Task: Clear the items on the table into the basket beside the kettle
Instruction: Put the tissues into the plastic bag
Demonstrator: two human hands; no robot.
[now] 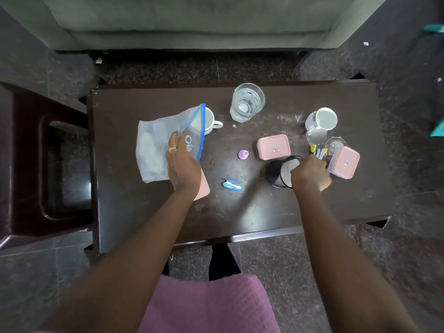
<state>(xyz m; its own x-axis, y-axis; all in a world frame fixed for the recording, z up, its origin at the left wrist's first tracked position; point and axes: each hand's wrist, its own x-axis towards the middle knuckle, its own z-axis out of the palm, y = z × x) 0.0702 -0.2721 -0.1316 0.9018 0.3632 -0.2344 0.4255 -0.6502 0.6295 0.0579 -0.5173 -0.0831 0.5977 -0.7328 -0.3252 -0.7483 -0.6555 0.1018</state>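
My left hand (183, 162) grips a clear zip bag (156, 147) with a blue seal, held partly open over the table's left side. A pink lid or box (203, 187) lies half hidden under that hand. A white mug (209, 121) stands behind the bag. My right hand (311, 173) is closed on a small yellow and grey tool (318, 151), next to a black mesh cup (280, 173). Two pink boxes (273, 146) (344, 162) flank it. A blue clip (232, 185) and a purple cap (243, 154) lie in the middle. No basket or kettle is in view.
A glass of water (247, 102) stands at the back centre of the dark table (240, 217). A white jug (322, 122) and a clear lid (334, 143) sit at the back right. A dark stool (48, 164) is to the left, a grey sofa (192, 20) beyond.
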